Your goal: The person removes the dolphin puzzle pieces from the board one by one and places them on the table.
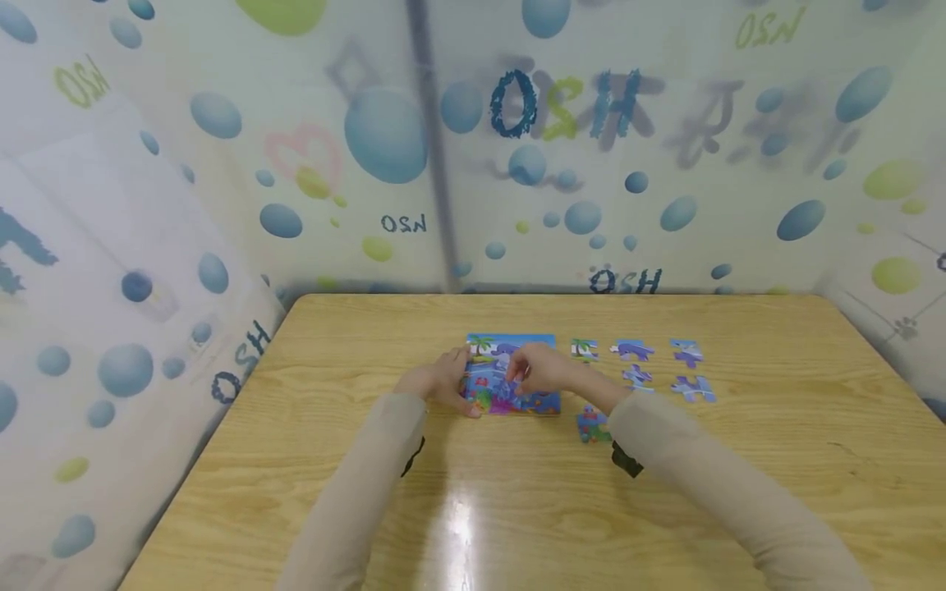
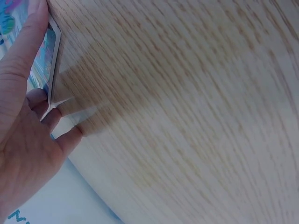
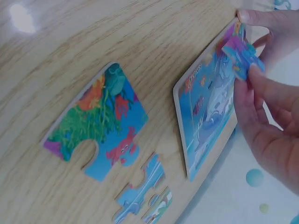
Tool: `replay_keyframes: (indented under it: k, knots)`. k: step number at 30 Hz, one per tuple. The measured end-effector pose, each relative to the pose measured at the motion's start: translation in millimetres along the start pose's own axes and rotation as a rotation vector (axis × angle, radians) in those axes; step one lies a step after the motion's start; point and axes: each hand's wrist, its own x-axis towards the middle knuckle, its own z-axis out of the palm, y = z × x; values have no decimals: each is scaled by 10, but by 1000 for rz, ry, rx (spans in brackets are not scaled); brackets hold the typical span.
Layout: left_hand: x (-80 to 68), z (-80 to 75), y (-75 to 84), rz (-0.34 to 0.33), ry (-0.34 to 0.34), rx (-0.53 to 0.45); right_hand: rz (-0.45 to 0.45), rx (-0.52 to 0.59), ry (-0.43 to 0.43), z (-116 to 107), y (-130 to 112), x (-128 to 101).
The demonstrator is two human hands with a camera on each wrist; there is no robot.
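A small puzzle piece (image 3: 243, 56), printed in purple and blue with knobbed edges, is pinched between the thumb and fingertips of the right hand (image 1: 543, 371) and is held just above the puzzle board (image 1: 512, 373). The board is a thin rectangular tray with rounded corners, printed with a blue sea scene of dolphins, a palm tree and coloured coral, and it lies flat near the middle of the wooden table (image 1: 517, 509). Its left edge is touched by the left hand (image 1: 441, 382), whose fingers are laid nearly straight along the side of the board; nothing is gripped by that hand. A larger loose piece (image 3: 96, 123), showing green weed, orange coral and a red crab, lies on the table just beside the board, partly covered by the right forearm in the head view. Two further loose pieces (image 3: 140, 193) are cut off at the lower edge of the right wrist view. Five more pieces (image 1: 636, 351) are spread in two rows to the right of the board, too small for their pictures to be told. Much of the board is hidden by both hands, and in the left wrist view only a blurred sliver of it is seen.
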Motion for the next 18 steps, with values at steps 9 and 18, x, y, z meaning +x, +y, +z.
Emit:
replay_keyframes:
  k: [9, 18]
  knots:
    - [-5, 10, -4, 28, 4, -5, -61, 97, -140, -186, 186, -214]
    - [-18, 2, 2, 15, 6, -30, 6, 155, -251, -419, 508, -521]
